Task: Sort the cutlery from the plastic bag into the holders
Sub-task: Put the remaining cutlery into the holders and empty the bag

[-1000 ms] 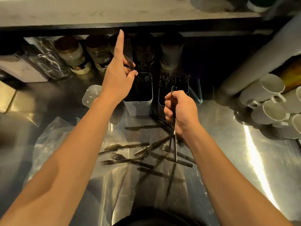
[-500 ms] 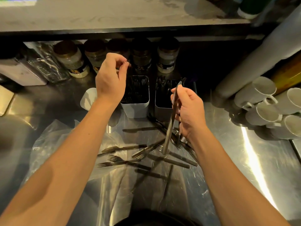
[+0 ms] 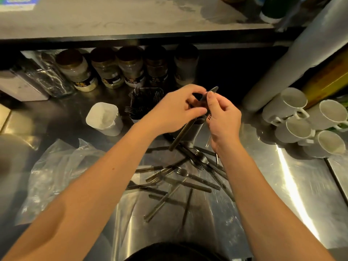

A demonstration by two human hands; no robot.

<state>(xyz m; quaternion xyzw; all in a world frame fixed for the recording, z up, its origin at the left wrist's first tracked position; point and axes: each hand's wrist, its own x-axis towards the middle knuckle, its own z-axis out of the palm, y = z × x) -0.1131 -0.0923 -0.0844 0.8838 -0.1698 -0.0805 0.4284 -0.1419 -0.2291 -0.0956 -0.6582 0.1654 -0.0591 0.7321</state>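
Now both hands meet over the holders: half a second ago the left hand (image 3: 175,110) hung empty above the fork holder (image 3: 145,102) and the right hand (image 3: 224,117) alone carried the knife (image 3: 188,129). The left has swung across and its fingers curl round the knife's middle, while the right pinches the blade near the tip, which pokes up past its thumb. Whether the right also keeps a fork low in its palm is unclear. It looks like a handover or a turning of the knife before it drops into the second holder (image 3: 195,129), mostly hidden beneath the hands.

Cutlery (image 3: 180,176) lies crisscrossed on the bag (image 3: 62,166): slim, dark, matte handles, bright tines and blades. The bag is thin, clear and crinkled, spread flat on a glossy steel counter (image 3: 293,185) that throws hard streaks of light. The fork holder is a squarish pale tub, tines bristling upward. A white tub (image 3: 103,117) stands left of it.
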